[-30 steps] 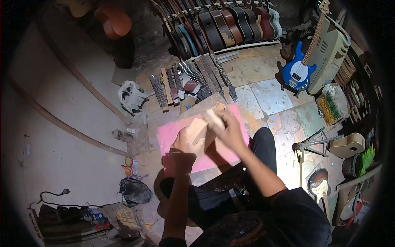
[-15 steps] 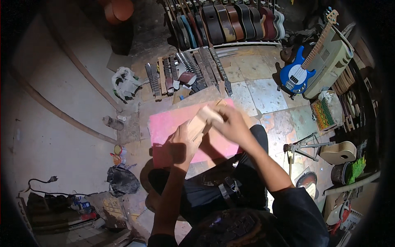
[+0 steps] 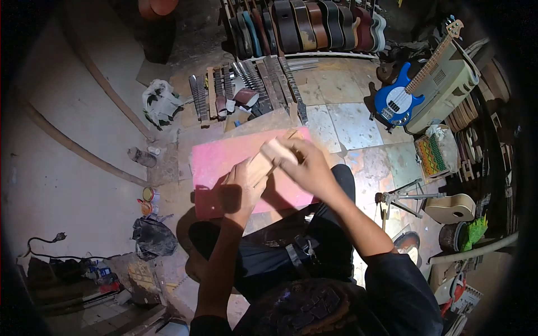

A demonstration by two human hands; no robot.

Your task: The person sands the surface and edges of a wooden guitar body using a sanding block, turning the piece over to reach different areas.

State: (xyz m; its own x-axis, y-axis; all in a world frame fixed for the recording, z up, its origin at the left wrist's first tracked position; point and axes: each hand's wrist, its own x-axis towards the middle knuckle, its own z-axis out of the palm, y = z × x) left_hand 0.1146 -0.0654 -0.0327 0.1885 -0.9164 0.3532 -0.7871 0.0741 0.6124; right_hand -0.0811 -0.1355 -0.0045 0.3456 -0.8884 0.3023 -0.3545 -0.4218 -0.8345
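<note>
In the head view, my left hand (image 3: 242, 187) is wrapped round a long piece of light wood (image 3: 259, 168), which lies diagonally over a pink board (image 3: 208, 162). My right hand (image 3: 305, 169) grips a small pale block (image 3: 278, 150) against the upper part of that wood, fingers curled over it. Part of the wood's far end is covered by the block and right fingers. Both forearms reach in from the lower edge, above my bent legs in dark trousers, and cast shadows on the board.
Guitar necks (image 3: 244, 84) lie on the tiled floor ahead, before a rack of guitars (image 3: 288, 31). At right stand a blue bass (image 3: 399, 101), a metal stand (image 3: 399, 197) and an acoustic guitar (image 3: 448, 207). At left are cans (image 3: 149, 195), a black bag (image 3: 154, 238) and a plug cord (image 3: 59, 237).
The whole scene has shifted left and somewhat upward in the picture. My hands keep their grips on the wood and block; the right hand and block were blurred by motion half a second ago.
</note>
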